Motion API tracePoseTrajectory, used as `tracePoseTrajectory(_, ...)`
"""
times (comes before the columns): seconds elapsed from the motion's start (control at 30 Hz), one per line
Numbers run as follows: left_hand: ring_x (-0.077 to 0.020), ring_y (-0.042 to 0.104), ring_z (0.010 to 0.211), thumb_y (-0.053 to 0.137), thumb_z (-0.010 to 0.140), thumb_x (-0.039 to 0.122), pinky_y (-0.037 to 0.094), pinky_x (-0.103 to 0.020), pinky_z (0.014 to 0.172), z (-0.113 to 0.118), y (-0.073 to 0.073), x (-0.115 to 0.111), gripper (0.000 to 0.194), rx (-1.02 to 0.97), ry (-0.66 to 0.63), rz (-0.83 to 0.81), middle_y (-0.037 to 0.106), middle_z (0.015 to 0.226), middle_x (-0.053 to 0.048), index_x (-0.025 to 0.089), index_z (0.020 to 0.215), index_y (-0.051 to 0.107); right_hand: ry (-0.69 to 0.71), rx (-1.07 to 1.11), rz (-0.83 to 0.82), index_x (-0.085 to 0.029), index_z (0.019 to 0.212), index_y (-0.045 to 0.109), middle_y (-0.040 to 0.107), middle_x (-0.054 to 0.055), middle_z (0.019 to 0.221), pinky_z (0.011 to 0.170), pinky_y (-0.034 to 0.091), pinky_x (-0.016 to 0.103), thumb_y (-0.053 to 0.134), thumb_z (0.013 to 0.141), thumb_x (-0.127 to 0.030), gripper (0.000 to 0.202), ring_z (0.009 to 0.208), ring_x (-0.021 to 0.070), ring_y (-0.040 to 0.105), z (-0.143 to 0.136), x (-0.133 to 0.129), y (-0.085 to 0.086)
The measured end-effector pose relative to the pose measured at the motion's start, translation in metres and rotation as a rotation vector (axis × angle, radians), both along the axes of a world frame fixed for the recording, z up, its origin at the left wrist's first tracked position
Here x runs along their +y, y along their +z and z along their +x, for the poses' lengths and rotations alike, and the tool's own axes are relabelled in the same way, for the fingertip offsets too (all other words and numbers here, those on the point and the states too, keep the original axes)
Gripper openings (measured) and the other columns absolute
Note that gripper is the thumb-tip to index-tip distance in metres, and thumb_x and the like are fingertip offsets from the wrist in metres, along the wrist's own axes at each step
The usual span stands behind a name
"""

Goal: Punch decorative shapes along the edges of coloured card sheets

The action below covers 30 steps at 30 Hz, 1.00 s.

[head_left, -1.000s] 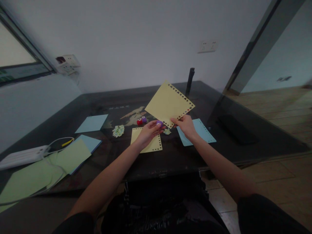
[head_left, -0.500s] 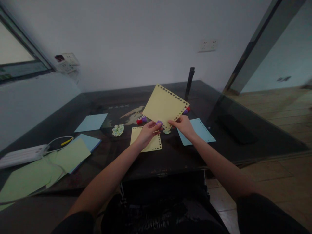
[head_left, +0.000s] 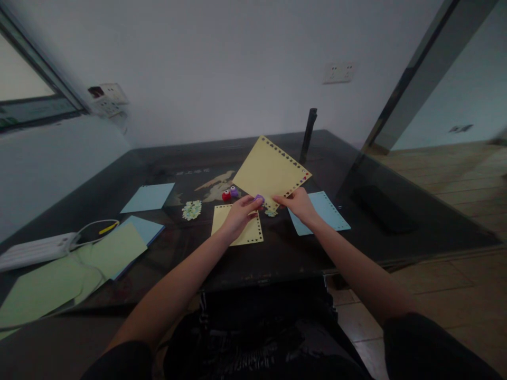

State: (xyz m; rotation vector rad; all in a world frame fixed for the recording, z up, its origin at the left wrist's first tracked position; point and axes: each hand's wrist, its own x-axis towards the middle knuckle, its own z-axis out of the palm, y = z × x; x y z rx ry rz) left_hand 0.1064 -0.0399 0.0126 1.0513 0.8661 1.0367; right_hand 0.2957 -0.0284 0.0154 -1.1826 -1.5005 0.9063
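1. One held yellow sheet (head_left: pixel 269 169) is raised above the bench (head_left: pixel 285 264), tilted, with small shaped holes along two edges
2. The right hand (head_left: pixel 300 205) pinches it near the low corner, probably so that most of the paper stands free of the fingers
3. The left hand (head_left: pixel 240 215) grips a small purple punch (head_left: pixel 259 198) at the sheet's lower edge; whether paper sits inside it, I cannot tell. The two hands are near each other but apart, a spacing that likely steadies the paper beside the tool
4. Below lies a second yellow sheet (head_left: pixel 251 231), with small paper cutouts (head_left: pixel 271 214) just beside it, under the raised corner
5. A red punch (head_left: pixel 226 196) and another purple punch (head_left: pixel 234 192) rest side by side beyond the left hand, seemingly parked within easy reach
6. Farther out are a cutout pile (head_left: pixel 192 210) and, to the right, a holed blue sheet (head_left: pixel 327 214)
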Motion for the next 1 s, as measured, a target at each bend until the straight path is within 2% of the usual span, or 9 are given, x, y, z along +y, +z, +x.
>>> tracePoseTrajectory(0.23, -0.0129, 0.057, 0.077, 0.076, 0.066, 0.039, 0.036, -0.024, 0.066, 0.0, 0.003, -0.001, 0.029, 0.052, 0.021, 0.013, 0.062, 0.082, -0.002, 0.017, 0.079, 0.063, 0.002, -0.015, 0.0, -0.013, 0.083, 0.071, 0.073, 0.011, 0.083, 0.065, 0.054, 0.037, 0.07, 0.067, -0.031, 0.024, 0.071, 0.0235, 0.066, 0.001, 0.002, -0.004)
tracePoseTrajectory(0.47, -0.015, 0.055, 0.08, 0.072, 0.069, 0.043, 0.034, -0.025, 0.066, -0.001, 0.001, 0.0, 0.029, 0.125, 0.039, 0.076, 0.063, 0.083, -0.004, 0.017, 0.08, 0.066, 0.007, -0.012, 0.017, -0.01, 0.083, 0.071, 0.073, 0.013, 0.085, 0.069, 0.054, 0.041, 0.07, 0.067, -0.028, 0.024, 0.073, 0.025, 0.067, 0.001, -0.001, 0.0)
tracePoseTrajectory(0.67, -0.0154, 0.057, 0.082, 0.074, 0.068, 0.039, 0.036, -0.026, 0.07, 0.001, 0.003, -0.002, 0.026, 0.074, 0.039, 0.065, 0.065, 0.084, -0.005, 0.016, 0.078, 0.067, 0.023, 0.004, -0.001, -0.013, 0.081, 0.071, 0.073, 0.01, 0.079, 0.064, 0.055, 0.039, 0.071, 0.066, -0.03, 0.023, 0.067, 0.0233, 0.066, 0.0, -0.003, 0.004)
tracePoseTrajectory(1.0, -0.015, 0.059, 0.079, 0.076, 0.066, 0.038, 0.037, -0.026, 0.069, 0.001, 0.004, -0.001, 0.027, 0.058, 0.04, 0.052, 0.066, 0.081, -0.005, 0.015, 0.077, 0.068, 0.011, 0.001, -0.013, -0.012, 0.084, 0.07, 0.072, 0.011, 0.083, 0.067, 0.056, 0.04, 0.07, 0.068, -0.026, 0.021, 0.072, 0.0247, 0.067, -0.002, -0.006, 0.006)
